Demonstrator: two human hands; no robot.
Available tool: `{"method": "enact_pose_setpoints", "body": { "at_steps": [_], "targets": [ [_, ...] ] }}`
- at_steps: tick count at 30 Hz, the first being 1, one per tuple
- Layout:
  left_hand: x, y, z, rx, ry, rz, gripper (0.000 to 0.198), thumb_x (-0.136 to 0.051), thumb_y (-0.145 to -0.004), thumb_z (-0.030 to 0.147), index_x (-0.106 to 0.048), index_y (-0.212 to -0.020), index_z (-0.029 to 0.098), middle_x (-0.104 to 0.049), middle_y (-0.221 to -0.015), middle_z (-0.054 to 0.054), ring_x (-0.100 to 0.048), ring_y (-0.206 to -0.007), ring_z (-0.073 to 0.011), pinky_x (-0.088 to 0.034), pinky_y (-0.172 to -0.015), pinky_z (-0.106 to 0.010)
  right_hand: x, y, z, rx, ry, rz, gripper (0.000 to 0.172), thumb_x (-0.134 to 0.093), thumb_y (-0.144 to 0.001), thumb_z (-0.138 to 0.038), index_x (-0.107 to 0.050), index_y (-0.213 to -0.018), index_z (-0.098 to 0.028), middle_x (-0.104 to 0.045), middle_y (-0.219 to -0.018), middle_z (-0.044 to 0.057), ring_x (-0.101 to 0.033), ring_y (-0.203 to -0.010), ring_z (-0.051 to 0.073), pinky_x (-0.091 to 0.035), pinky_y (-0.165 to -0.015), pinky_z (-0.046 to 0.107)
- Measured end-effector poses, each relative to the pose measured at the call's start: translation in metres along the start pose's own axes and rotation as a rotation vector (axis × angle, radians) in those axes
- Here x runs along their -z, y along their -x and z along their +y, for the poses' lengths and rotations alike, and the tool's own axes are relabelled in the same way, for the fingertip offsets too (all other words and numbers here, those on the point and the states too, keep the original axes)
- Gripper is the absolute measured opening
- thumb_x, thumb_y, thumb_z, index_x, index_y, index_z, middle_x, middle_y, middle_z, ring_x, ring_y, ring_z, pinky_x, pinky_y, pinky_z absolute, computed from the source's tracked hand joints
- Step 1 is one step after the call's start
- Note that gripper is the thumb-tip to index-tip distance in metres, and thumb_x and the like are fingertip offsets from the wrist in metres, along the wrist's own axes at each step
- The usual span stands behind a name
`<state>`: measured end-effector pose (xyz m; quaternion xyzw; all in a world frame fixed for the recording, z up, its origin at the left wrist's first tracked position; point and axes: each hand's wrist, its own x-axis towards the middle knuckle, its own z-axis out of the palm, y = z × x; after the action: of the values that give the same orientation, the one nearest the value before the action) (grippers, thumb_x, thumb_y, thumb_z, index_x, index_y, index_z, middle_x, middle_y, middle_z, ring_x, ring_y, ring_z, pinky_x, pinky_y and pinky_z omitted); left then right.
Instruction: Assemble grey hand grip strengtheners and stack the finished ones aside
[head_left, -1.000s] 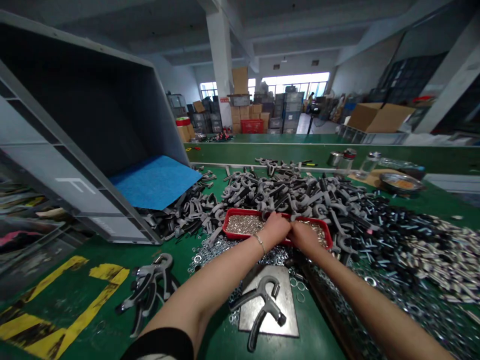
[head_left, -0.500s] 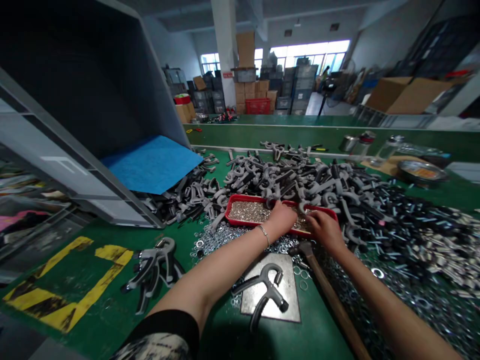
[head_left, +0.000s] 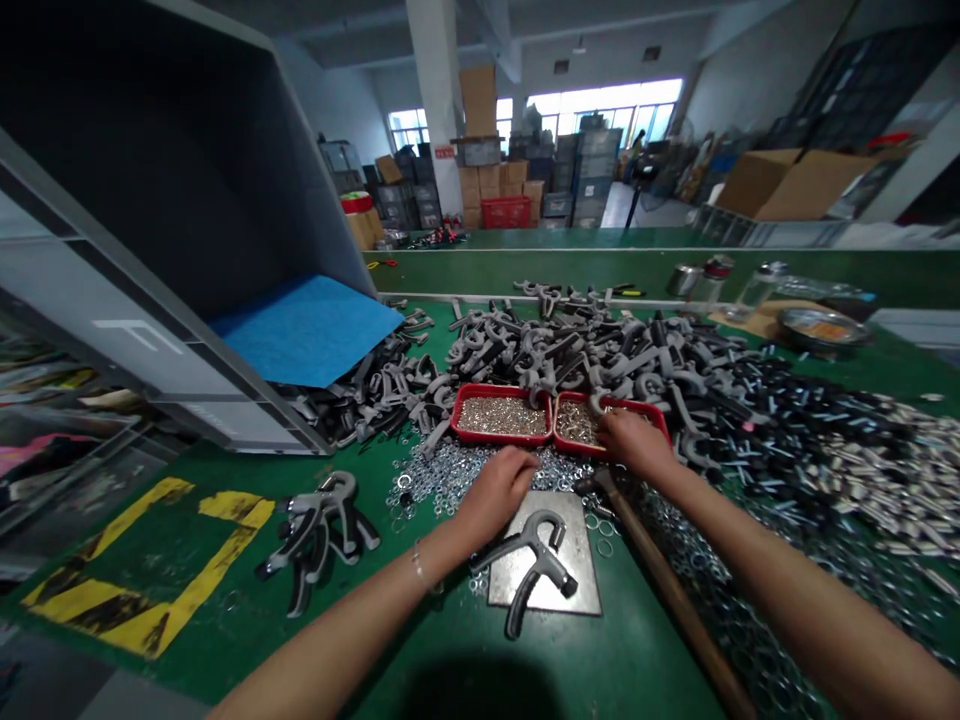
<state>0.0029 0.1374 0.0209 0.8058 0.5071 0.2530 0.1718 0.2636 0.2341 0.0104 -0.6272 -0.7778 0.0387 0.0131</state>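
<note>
The left hand (head_left: 495,495) rests palm-down on a spread of silver washers (head_left: 442,478), at the far edge of a steel plate (head_left: 579,555) on the green counter (head_left: 622,670). Its fingers (head_left: 525,462) are curled and loosely together, but whether they hold a washer cannot be told from this view.

The right hand (head_left: 637,445) is beyond the plate, dipped into the right one of two red trays (head_left: 574,396). Its fingers (head_left: 606,420) are bent down among small shiny parts, too small to identify, and any grip on them is hidden. The left red tray (head_left: 499,388) sits touching it and is heaped with similar parts. Placed side by side, the trays appear to keep these parts within easy reach of both hands.

A grey-and-black hand gripper (head_left: 529,560) lies on the plate, which seems to serve as a flat, clear spot for it. A wooden-handled hammer (head_left: 667,590) lies to the right of the plate, its head near the right hand. Farther beyond the plate is a large heap of similar gripper parts (head_left: 570,350).
</note>
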Motion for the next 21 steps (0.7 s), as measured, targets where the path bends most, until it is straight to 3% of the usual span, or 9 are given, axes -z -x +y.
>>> {"method": "enact_pose_setpoints", "body": {
  "at_steps": [3,6,10,14,18,21],
  "targets": [
    [0.009,0.05,-0.004,0.144,0.208,-0.067,0.01,-0.056,-0.091,0.019,-0.065,-0.091,0.019,-0.067,-0.09,-0.002,-0.063,-0.088,-0.017,-0.048,-0.081,-0.027,0.001,-0.001,-0.001,-0.004,-0.013,-0.006,0.018,-0.059,-0.094,-0.031,-0.065,-0.098,-0.015,-0.065,-0.109,0.008,-0.062,-0.097,0.021,-0.05,-0.082,0.038],
    [0.006,0.07,0.001,0.244,0.28,-0.101,0.008,-0.062,-0.088,0.023,-0.065,-0.082,0.018,-0.066,-0.083,-0.001,-0.062,-0.079,-0.0168,-0.046,-0.073,-0.026,0.003,-0.001,-0.003,0.017,-0.038,0.011,0.013,-0.057,-0.092,-0.024,-0.066,-0.09,-0.015,-0.066,-0.105,0.01,-0.062,-0.095,0.022,-0.047,-0.077,0.033],
    [-0.011,0.064,0.008,0.18,0.196,-0.076,0.014,-0.063,-0.09,0.026,-0.063,-0.078,0.018,-0.064,-0.085,-0.002,-0.059,-0.085,-0.0184,-0.043,-0.077,-0.028,0.002,0.003,-0.003,0.022,-0.086,0.08,0.011,-0.056,-0.09,-0.021,-0.064,-0.084,-0.016,-0.066,-0.101,0.012,-0.062,-0.095,0.025,-0.044,-0.075,0.031],
    [-0.027,0.059,0.009,0.158,0.105,-0.034,0.015,-0.063,-0.09,0.025,-0.059,-0.078,0.017,-0.061,-0.086,-0.003,-0.056,-0.088,-0.0194,-0.043,-0.081,-0.031,-0.002,0.009,0.0,-0.027,-0.19,0.208,0.009,-0.053,-0.09,-0.023,-0.06,-0.09,-0.017,-0.066,-0.102,0.014,-0.061,-0.097,0.026,-0.043,-0.081,0.033],
    [-0.032,0.061,0.01,0.189,0.107,0.006,0.016,-0.061,-0.092,0.025,-0.057,-0.078,0.017,-0.059,-0.085,-0.002,-0.055,-0.088,-0.0193,-0.042,-0.079,-0.03,0.004,0.011,0.006,-0.115,-0.353,0.321,0.014,-0.047,-0.09,-0.025,-0.055,-0.099,-0.017,-0.067,-0.094,0.014,-0.061,-0.085,0.025,-0.045,-0.077,0.034],
    [-0.032,0.062,0.012,0.197,0.086,0.028,0.018,-0.061,-0.092,0.027,-0.056,-0.078,0.018,-0.06,-0.085,-0.002,-0.055,-0.088,-0.0193,-0.042,-0.078,-0.03,0.016,0.019,0.005,-0.122,-0.5,0.328,0.019,-0.042,-0.092,-0.029,-0.053,-0.101,-0.017,-0.068,-0.088,0.013,-0.061,-0.075,0.024,-0.047,-0.069,0.033]
  ]
}}
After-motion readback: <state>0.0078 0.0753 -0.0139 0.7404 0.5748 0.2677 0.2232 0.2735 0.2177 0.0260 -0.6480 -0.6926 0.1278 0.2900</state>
